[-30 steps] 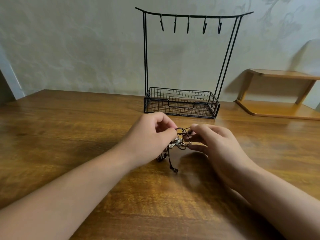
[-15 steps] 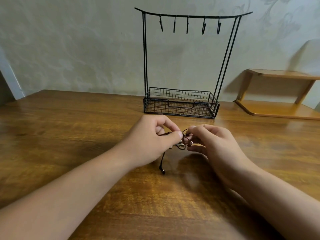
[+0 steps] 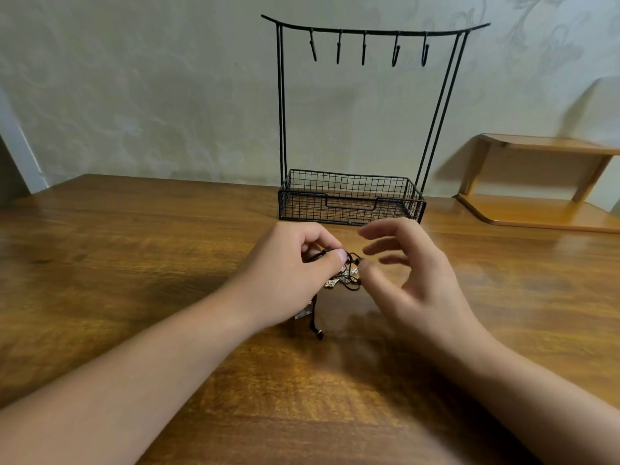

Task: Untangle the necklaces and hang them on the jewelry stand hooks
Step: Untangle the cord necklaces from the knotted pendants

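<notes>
A tangle of dark-cord necklaces with small silvery pendants hangs just above the wooden table. My left hand pinches the cords between thumb and forefinger; a loose cord end dangles beneath it to the table. My right hand hovers beside the tangle, fingers spread and blurred, thumb tip close to the cords, holding nothing that I can see. The black wire jewelry stand rises behind the hands; several hooks on its top bar are bare.
The stand's wire mesh basket sits at its base with nothing in it, just beyond my hands. A low wooden shelf stands at the back right against the patterned wall.
My right hand has let go of the cords and its fingers have spread out. My left hand keeps its pinch, and the dangling cord end has swung a little.
</notes>
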